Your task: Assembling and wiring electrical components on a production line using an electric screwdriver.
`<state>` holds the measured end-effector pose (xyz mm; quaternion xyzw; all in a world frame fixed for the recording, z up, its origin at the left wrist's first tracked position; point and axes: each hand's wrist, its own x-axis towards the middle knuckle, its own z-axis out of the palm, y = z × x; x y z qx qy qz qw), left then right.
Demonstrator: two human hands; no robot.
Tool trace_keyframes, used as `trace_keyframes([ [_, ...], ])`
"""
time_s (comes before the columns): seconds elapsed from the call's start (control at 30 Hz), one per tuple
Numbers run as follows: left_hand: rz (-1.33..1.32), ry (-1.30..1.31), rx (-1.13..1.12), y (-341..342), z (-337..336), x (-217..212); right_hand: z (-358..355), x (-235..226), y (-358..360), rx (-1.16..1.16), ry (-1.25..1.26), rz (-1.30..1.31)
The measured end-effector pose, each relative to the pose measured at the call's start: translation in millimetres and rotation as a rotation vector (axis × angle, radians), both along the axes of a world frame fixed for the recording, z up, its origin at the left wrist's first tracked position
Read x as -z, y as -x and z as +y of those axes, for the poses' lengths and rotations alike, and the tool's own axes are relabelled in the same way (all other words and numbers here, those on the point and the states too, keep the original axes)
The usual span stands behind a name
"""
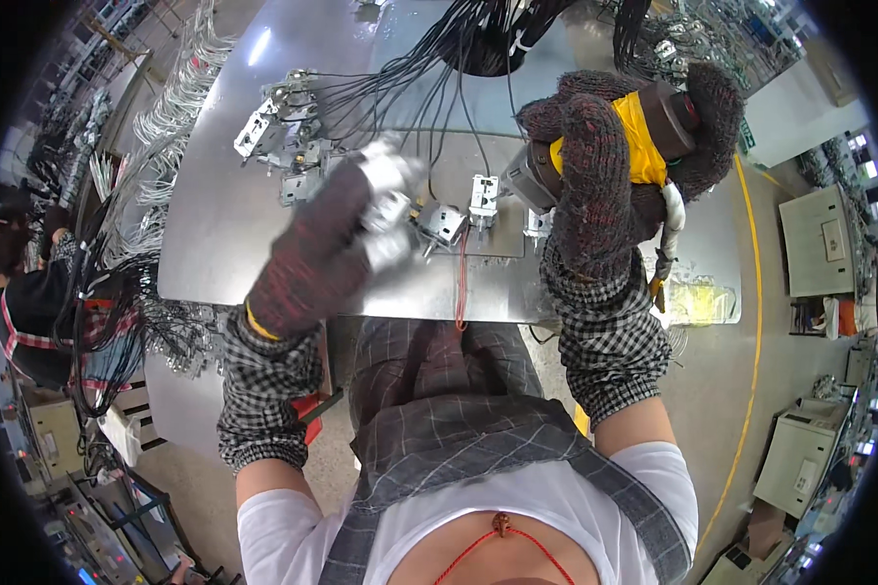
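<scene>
My right hand, in a dark knitted glove, grips a dark cylindrical power tool wrapped in yellow tape. A white-wrapped cord hangs from the tool, and its grey squared end points down and left at the table. My left hand, gloved alike with white fingertips, is smeared by motion. Whether it holds anything is unclear. Close to its fingertips lies a small metal housing. Another housing stands just right of that, on a black wire. A third metal piece is partly hidden by my right hand.
Several wired metal housings are heaped at the table's left. Black wires fan out from a dark bundle at the back. Red wires hang over the front edge of the metal table. A person works at far left.
</scene>
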<state>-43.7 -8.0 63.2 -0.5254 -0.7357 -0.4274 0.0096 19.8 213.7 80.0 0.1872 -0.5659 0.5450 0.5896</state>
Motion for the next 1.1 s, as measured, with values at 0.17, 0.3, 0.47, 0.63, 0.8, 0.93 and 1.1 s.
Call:
trace_keyframes([
  [0.17,0.007,0.166,-0.107,-23,7,13,6,-4,-3,-0.108,0.070,-0.035],
  [0.3,0.123,0.221,-0.259,-23,28,14,18,-12,-7,-0.039,-0.075,-0.125],
  [0.47,0.045,-0.020,-0.150,-25,77,10,38,-26,-15,0.019,0.127,0.006],
  [0.63,-0.431,-0.087,-0.054,-8,64,27,36,-19,-10,-0.055,0.037,0.073],
  [0.8,-0.326,0.096,-0.012,-1,66,19,24,-9,-4,-0.198,0.212,0.010],
  [0.93,0.092,0.261,-0.146,-7,72,18,16,-14,-8,-0.149,0.108,0.012],
  [1.1,0.094,0.227,-0.139,-6,67,22,17,-16,21,-0.137,0.101,-0.004],
])
